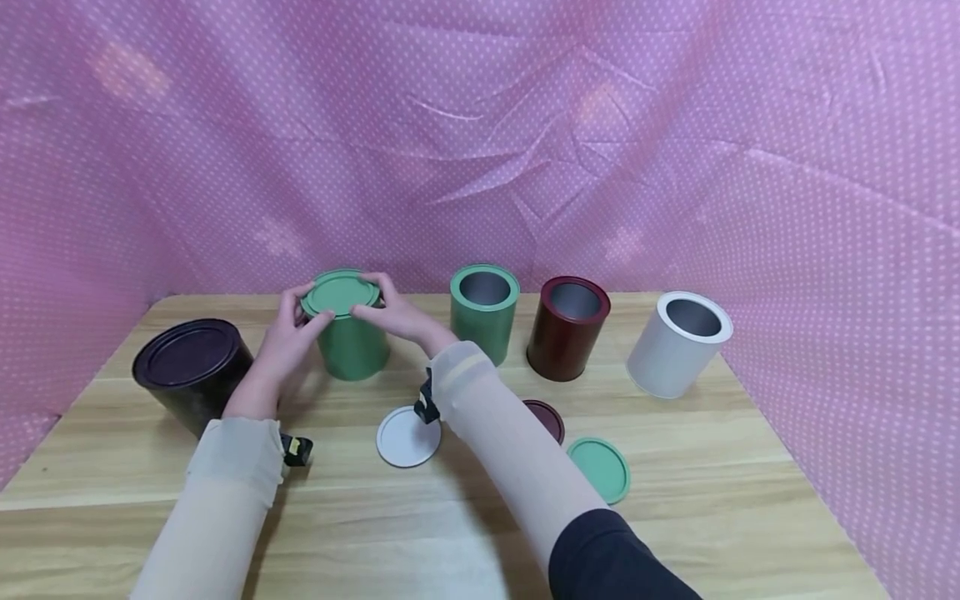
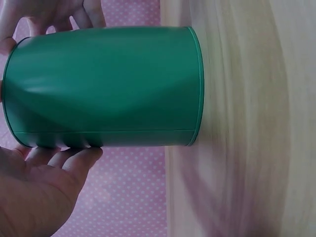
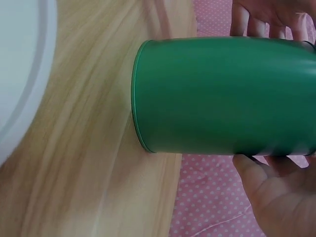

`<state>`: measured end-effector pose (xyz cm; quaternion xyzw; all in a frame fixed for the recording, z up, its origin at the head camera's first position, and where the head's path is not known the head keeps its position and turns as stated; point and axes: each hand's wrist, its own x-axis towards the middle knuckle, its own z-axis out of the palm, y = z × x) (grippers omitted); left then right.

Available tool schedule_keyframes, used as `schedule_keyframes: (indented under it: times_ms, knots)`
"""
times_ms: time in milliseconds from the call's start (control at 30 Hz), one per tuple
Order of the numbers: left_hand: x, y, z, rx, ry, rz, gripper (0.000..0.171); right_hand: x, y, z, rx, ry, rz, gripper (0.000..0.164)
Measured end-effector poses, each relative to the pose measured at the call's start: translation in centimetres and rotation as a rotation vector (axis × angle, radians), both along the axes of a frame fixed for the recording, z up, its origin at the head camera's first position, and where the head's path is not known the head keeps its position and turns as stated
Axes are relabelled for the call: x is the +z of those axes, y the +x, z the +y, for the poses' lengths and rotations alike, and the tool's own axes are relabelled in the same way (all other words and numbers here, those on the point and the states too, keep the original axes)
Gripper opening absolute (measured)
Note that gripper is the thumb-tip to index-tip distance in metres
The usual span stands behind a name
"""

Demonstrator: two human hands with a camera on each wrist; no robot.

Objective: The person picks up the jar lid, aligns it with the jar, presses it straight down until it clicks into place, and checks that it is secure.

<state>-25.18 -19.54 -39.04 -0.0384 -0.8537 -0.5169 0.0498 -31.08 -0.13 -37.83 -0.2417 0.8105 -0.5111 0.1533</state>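
Observation:
A green can [image 1: 354, 350] stands upright at the back left of the table, topped by a green lid [image 1: 341, 294]. My left hand [image 1: 292, 329] grips the left side of the lid, thumb at the front edge and fingers round the side. Opposite it, my right hand [image 1: 397, 315] holds the right side, its thumb on the near edge and fingers reaching toward the back. Both wrist views show fingers of both hands lying against the upper wall of the can [image 2: 108, 89]. The lid's top is out of sight there.
A lidded black can [image 1: 187, 367] stands beside my left forearm. To the right are an uncovered green can [image 1: 483, 317], dark red can [image 1: 567, 333] and white can [image 1: 671, 354]. White [image 1: 407, 437], dark red [image 1: 546, 419] and green [image 1: 600, 469] lids lie nearer. A pink curtain [image 1: 480, 150] hangs behind.

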Motion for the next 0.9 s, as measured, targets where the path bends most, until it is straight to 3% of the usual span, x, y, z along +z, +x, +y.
schedule_keyframes:
  times_ms: [433,900]
  knots:
    - [1.0,-0.4,-0.2,-0.036,0.046,-0.026,0.075,1.2,-0.3,-0.1,0.019,-0.032,-0.037,0.066]
    - [0.4,0.0,-0.2,-0.032,0.013,-0.046,0.076,0.1,-0.2,0.2,0.049,-0.001,-0.029,0.068]
